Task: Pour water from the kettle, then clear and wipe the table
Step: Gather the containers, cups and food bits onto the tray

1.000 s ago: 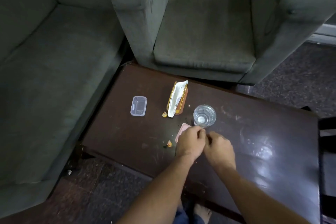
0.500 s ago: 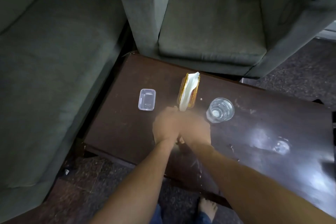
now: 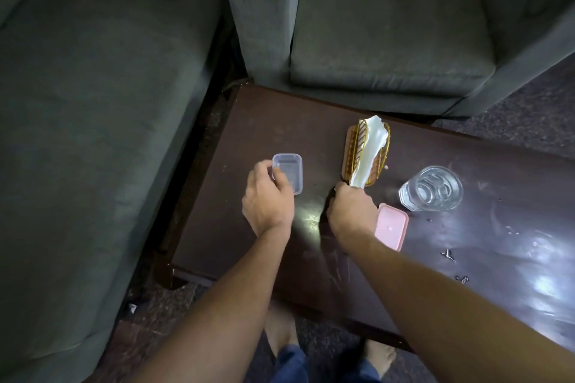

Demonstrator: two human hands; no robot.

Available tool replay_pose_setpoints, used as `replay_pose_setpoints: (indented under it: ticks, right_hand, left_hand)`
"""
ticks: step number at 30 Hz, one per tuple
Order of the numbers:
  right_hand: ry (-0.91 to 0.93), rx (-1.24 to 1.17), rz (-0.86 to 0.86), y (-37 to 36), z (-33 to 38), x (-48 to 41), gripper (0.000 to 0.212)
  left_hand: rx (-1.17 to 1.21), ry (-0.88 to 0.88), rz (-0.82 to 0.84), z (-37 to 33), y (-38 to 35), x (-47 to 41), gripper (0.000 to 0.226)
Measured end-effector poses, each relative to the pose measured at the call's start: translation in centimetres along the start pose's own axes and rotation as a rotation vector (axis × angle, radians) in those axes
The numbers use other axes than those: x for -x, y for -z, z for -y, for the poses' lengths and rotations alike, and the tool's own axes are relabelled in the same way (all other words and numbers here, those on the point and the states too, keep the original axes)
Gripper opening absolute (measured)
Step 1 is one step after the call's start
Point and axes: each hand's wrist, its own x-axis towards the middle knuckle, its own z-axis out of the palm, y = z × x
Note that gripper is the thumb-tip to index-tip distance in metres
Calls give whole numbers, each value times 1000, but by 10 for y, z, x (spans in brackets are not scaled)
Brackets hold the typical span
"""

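A small clear plastic container [image 3: 289,171] stands on the dark wooden table [image 3: 264,134] near its left end. My left hand [image 3: 267,200] grips the container's near left corner with curled fingers. My right hand [image 3: 351,210] is down on the table at the near end of the gold wire napkin holder [image 3: 353,146], which has a white napkin [image 3: 371,149] in it. Its fingers are curled under, and whatever they pinch is hidden. A pink lid [image 3: 392,225] lies just right of that hand. A glass of water [image 3: 431,188] stands further right. No kettle is in view.
A grey sofa [image 3: 93,102] runs along the table's left end and a grey armchair [image 3: 389,40] stands behind it. Small dark bits [image 3: 448,254] and wet smears lie on the table's right part. My bare feet [image 3: 281,329] are on the carpet below the near edge.
My hands, together in front of the glass a second ago, have moved left and parted. The left now grips the clear container. The orange crumbs are no longer in sight.
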Motion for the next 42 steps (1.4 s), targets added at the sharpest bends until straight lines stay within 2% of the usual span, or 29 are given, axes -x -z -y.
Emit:
replay_pose_setpoints:
  ticks: [4,12,15,19,23,29,33,36,39,42]
  right_hand:
    - [-21,30,-30,-3,7,-1,20]
    - [30,56,-32,2,9,-3,18]
    - [46,-48,-65,4,10,6,16]
    - [175,-283,-274,15,24,15,18]
    - [318,-301,-258,20,37,15,16]
    - [228,-238,-266,13,26,14,19]
    - [174,-169,-177,12,-25,23,17]
    - [288,-5,-60,19,-66,27,17]
    - [405,144,90,22,-90,33,36]
    - [498,276,122,18,-94,39,39]
  left_hand:
    - [-83,95,112,9,-1,-11,37]
    - [-130,89,237,13,0,-21,28]
    - [-127,83,288,16,3,-21,27]
    - [-127,69,339,11,6,-20,24]
    - [-82,67,374,11,6,-14,21]
    - [-56,35,410,7,0,-17,21]
    - [-69,13,431,6,-4,-15,22]
    - [-89,-18,459,6,-8,-10,22]
    - [-93,-30,468,5,-10,-1,22]
    - [-86,-27,470,3,-11,7,24]
